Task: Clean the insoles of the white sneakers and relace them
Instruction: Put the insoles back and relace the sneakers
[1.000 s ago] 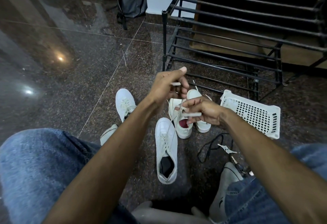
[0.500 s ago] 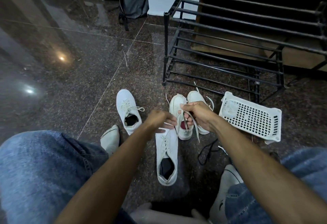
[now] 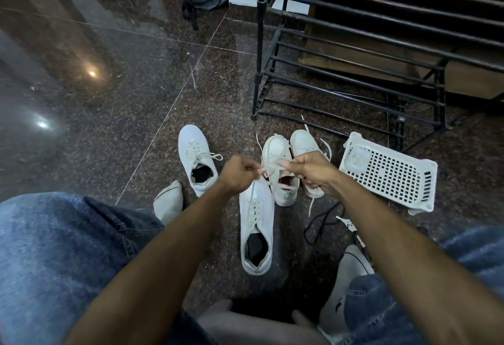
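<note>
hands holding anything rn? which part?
Both pinch a thin white shoelace: left hand and right hand each grip a stretch of it, drawn between them above the white sneakers. Whether at its ends cannot be told.

Head-worn view, forward and downward.

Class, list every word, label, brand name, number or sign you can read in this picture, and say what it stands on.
No readable text anywhere in this view.
White sneakers: no brand or number shows.
White basket: round embossed patch, too blurred to read.
Sock by the right knee: dark mark, a shape, not letters.
</note>
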